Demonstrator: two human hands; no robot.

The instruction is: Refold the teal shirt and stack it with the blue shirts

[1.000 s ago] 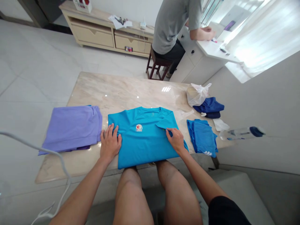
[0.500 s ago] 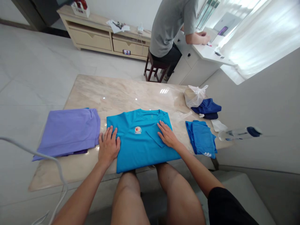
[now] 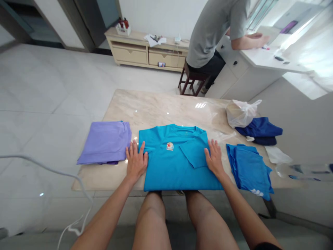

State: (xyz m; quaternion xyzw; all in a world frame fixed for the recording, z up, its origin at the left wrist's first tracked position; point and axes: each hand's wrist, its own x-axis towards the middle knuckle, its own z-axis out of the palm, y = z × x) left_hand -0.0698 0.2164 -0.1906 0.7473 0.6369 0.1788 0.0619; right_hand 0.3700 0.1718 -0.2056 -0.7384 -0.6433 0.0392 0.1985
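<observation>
A teal T-shirt (image 3: 166, 170) lies partly folded on the marble-look table (image 3: 153, 104), its neckline toward the far side and its right sleeve laid over the front. A small round logo with a red star shows on the chest. My left hand (image 3: 136, 161) rests with fingers spread at the shirt's left edge, thumb touching the cloth. At the opposite edge, my right hand (image 3: 214, 158) lies flat with its fingers apart, beside the folded sleeve. Left of the shirt is a folded purple garment (image 3: 106, 142); to the right is a folded blue garment (image 3: 248, 166).
A white plastic bag (image 3: 241, 113), dark blue cloth (image 3: 262, 130), a tissue (image 3: 278, 154) and a clear bottle (image 3: 307, 172) occupy the table's right end. A grey cable (image 3: 52, 170) crosses at left. Beyond the table, a person (image 3: 215, 34) sits on a stool (image 3: 191, 78).
My right hand has slid off the folded sleeve to the shirt's right edge. My left hand stays at the left edge. The whole view has shifted, with things appearing farther right.
</observation>
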